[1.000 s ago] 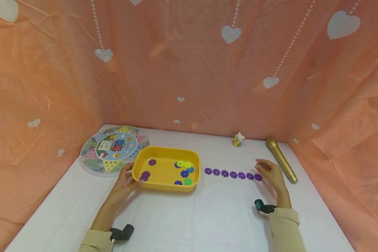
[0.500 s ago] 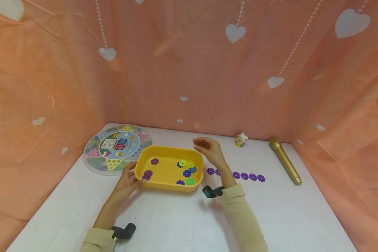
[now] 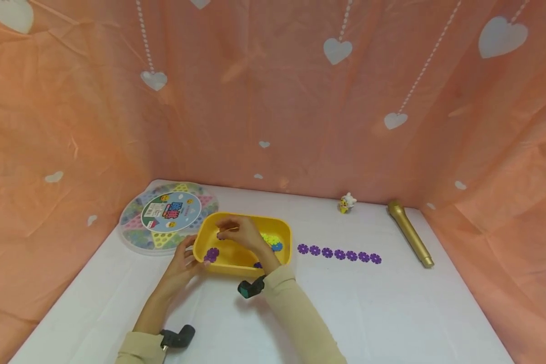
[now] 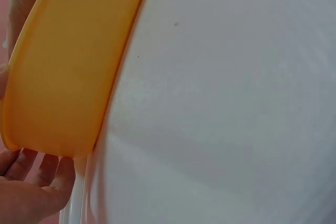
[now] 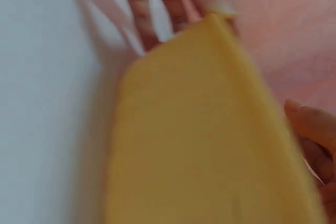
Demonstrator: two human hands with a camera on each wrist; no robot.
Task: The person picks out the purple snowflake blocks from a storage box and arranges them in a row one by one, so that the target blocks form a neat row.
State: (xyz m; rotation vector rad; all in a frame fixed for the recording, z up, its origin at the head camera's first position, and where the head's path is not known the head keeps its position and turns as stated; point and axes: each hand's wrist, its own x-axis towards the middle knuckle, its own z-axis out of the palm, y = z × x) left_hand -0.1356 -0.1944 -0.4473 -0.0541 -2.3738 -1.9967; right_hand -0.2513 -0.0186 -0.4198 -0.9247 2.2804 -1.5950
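Observation:
My left hand [image 3: 184, 263] holds the yellow plastic basin [image 3: 236, 270] at its near left corner, thumb over the rim and fingers against the outer wall. In the left wrist view, those fingers [image 4: 62, 182] touch the basin's end wall. My right hand [image 3: 243, 232] reaches down into the basin, its fingertips right at a purple snowflake disc [image 3: 220, 236] on the left side, which they partly cover. More purple snowflake discs [image 3: 212, 254] lie by my left thumb. Yellow-green discs [image 3: 271, 239] and a blue disc [image 3: 277, 246] show at the right, some hidden behind my right wrist.
A row of several purple snowflake discs [image 3: 339, 254] lies right of the basin. A round Chinese checkers case [image 3: 170, 215] sits at the back left. A small white and yellow figurine [image 3: 347, 202] and a gold microphone [image 3: 411, 233] lie at the back right.
My right hand has moved left from the right end of the purple row, over the basin's right rim, and down inside it. The left hand stays on the basin.

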